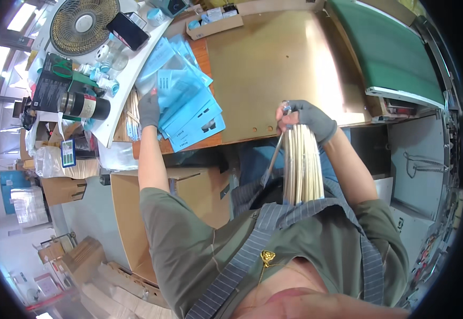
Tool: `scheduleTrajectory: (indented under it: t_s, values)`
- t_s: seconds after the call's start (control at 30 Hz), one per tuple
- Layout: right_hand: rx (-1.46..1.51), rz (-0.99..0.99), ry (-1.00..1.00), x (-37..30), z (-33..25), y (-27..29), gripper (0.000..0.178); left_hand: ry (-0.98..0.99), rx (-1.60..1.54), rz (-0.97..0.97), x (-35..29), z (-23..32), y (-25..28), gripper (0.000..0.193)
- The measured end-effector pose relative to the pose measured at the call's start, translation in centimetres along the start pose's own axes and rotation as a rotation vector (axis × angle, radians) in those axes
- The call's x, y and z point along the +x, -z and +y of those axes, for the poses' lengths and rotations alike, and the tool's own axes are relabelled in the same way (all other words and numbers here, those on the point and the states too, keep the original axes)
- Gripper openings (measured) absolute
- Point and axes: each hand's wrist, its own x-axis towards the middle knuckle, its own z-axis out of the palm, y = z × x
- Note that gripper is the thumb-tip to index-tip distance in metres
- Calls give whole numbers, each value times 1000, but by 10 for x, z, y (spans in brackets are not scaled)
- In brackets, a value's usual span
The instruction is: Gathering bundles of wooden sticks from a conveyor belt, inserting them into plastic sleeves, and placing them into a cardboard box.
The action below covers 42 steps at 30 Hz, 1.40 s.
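Observation:
My right hand (307, 118), in a grey fingerless glove, is closed around the upper end of a bundle of thin pale wooden sticks (301, 165) in clear plastic. The bundle hangs upright in front of my chest. At the table's left, my left hand (149, 110), gloved the same way, pinches the edge of a blue and clear plastic bag (170, 82). Beneath and beside that bag lie several more flat blue printed bags (194, 125), fanned out. More wooden sticks (132, 114) lie just left of my left hand, partly hidden by it.
A white side table (128, 87) holds a fan (84, 24), a phone (128, 31), a dark thermos (85, 105) and small bottles. A green conveyor belt (396, 53) stands at the right. An open cardboard box (199, 196) sits below the table edge; a small carton (215, 25) is at the back.

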Motion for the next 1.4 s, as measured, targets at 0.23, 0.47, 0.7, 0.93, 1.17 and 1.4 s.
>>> scheduleTrajectory:
  t_s: [0.23,0.47,0.7,0.93,1.17,1.4]
  values:
    - [37,21,-45,-7,-3,3,46,-52,18,-125,13,78,2,27]
    - [-484,-31,103,16,-4,-12,67,-289,-618,-615,-132,164,-166,23]
    - [-196,105,13,0,27,37,55,291,-1108,-647,-155,244,-166,20]
    - [-419,80,180,-3,29,46,54,-19,-501,-415,-139,267,-131,31]
    - [-276,251,66,-50,19,34,23,-569,-374,-260,-187,322,-101,33]
    - [635,460,-239,-129,37,-27,31,-576,-487,-481,-226,321,-58,36]
